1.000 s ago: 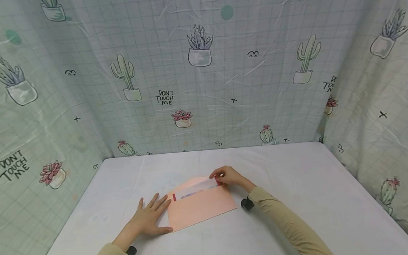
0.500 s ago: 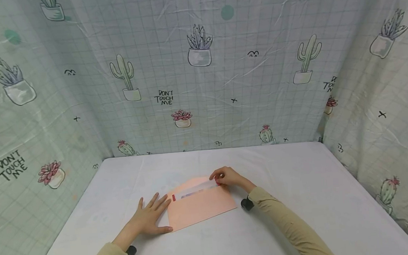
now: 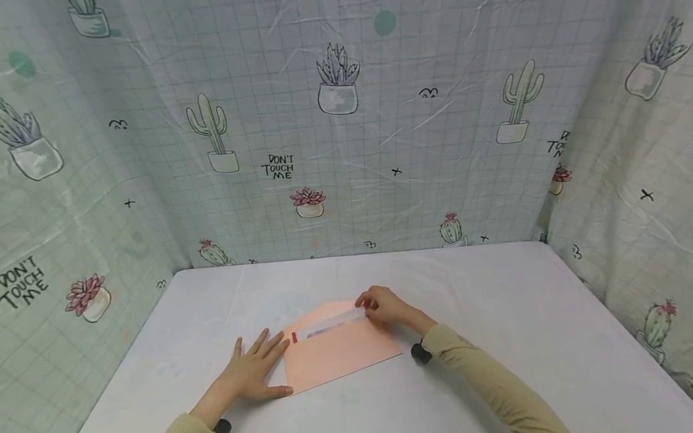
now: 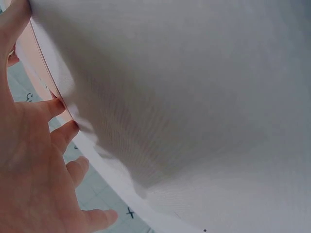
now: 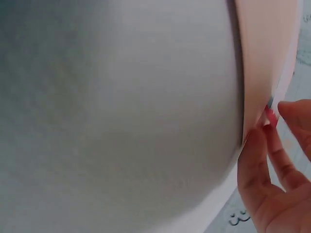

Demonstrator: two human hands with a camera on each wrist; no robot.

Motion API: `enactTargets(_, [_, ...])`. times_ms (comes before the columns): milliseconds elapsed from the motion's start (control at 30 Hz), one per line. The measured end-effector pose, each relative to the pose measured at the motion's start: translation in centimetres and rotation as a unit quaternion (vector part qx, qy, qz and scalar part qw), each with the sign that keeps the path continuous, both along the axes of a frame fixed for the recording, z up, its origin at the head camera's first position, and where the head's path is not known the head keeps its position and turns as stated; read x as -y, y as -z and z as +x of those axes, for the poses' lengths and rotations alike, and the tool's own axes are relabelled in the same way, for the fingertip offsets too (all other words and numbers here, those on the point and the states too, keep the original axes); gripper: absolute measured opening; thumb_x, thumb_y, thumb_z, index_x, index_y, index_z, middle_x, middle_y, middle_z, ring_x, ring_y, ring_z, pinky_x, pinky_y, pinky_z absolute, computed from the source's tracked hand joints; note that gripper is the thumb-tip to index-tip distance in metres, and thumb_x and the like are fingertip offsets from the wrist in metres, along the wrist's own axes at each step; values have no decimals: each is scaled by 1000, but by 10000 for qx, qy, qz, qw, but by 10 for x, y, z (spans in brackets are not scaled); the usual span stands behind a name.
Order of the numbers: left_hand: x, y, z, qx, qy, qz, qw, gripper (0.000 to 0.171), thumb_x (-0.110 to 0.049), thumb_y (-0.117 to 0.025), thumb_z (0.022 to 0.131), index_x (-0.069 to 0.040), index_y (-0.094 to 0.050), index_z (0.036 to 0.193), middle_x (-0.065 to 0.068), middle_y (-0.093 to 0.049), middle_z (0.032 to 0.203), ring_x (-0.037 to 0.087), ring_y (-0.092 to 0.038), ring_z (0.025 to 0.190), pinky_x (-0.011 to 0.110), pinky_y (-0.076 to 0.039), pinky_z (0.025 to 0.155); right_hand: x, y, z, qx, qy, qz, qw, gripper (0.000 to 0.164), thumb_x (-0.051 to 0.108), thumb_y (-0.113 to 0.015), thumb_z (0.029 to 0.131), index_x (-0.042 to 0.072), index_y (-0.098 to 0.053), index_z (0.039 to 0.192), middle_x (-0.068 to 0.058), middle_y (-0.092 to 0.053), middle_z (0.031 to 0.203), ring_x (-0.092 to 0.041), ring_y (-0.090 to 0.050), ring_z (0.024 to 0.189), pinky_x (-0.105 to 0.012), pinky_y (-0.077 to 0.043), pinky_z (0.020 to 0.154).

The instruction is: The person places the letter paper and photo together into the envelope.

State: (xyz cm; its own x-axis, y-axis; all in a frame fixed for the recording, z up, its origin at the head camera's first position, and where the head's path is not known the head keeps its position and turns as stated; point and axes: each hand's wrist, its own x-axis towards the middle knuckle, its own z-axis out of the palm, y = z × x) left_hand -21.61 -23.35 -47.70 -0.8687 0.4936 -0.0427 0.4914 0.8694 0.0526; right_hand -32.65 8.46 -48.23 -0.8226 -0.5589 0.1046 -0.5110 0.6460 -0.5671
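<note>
A peach-pink envelope [image 3: 344,354] lies at a slant on the table, its flap spread toward the far side. From its opening shows the upper strip of a pale printed sheet [image 3: 330,321] with a red mark at its left end. My left hand [image 3: 253,372] rests with spread fingers along the envelope's left edge; thumb and two fingertips touch that edge in the left wrist view. At the opening's right end, my right hand [image 3: 385,305] pinches the sheet's corner, where a bit of red [image 5: 272,116] shows between the fingers. The sheet's lower part is hidden inside the envelope.
The white table [image 3: 485,381] reaches to a hanging cloth [image 3: 342,150] printed with potted cacti, which encloses the back and both sides. Black wrist devices [image 3: 420,353] sit under both forearms.
My right hand has shifted slightly downward at the opening and now covers the red mark at the sheet's right end. My left hand and the envelope have stayed in place.
</note>
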Motion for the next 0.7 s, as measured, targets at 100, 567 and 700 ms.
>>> enactTargets(100, [0, -1, 1, -31, -14, -3, 10000, 92, -71, -51, 70, -13, -33, 138, 8, -30, 145, 37, -22, 134, 72, -15, 95, 4, -2, 6, -563, 13, 666, 9962, 20, 6, -54, 83, 8, -63, 101, -7, -55, 89, -14, -51, 76, -24, -44, 64])
enactTargets(567, [-1, 3, 1, -20, -40, -10, 10000, 92, -72, -50, 69, -13, -33, 138, 7, -29, 146, 37, -21, 135, 71, -14, 96, 27, -11, 25, -1389, -14, 2490, 9585, 26, 32, -50, 90, 16, -57, 109, -1, -52, 102, -18, -44, 92, -39, -45, 76])
enactTargets(700, [0, 3, 2, -34, -34, 22, 10000, 92, -72, -50, 69, -13, -33, 138, 7, -30, 146, 37, -21, 135, 71, -15, 96, 34, -9, 27, -1534, -147, 2799, 9476, 33, 38, -45, 91, 18, -54, 116, -1, -51, 110, -18, -45, 100, -43, -42, 85])
